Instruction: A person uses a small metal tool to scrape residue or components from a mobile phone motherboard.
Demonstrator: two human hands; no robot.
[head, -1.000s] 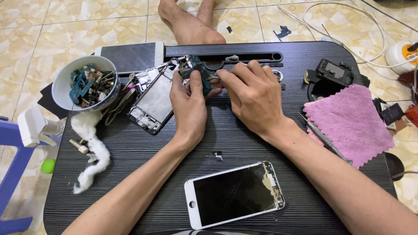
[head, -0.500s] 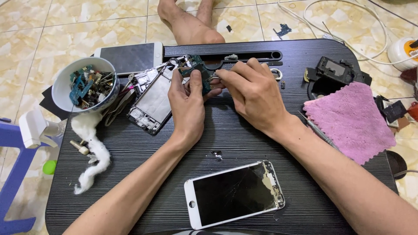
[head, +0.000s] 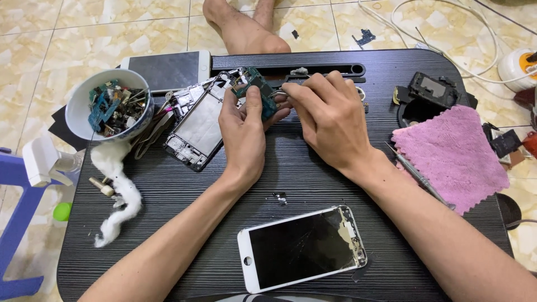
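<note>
Upper centre of frame: left hand [head: 244, 126] gripping small green circuit board [head: 258, 95]; right hand [head: 330, 114] pinching thin metal tweezers [head: 278, 94] against it, beside opened silver phone frame [head: 197, 126] on black table [head: 291, 168].

The left hand [head: 244, 130] has shifted slightly on the small green circuit board [head: 258, 92]. The right hand [head: 330, 117] has edged its metal tweezers [head: 278, 94] closer to it.

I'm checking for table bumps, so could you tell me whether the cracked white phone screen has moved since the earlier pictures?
No. The cracked white phone screen lies at the same spot and angle near the black table's front edge, below the small loose part.
</note>
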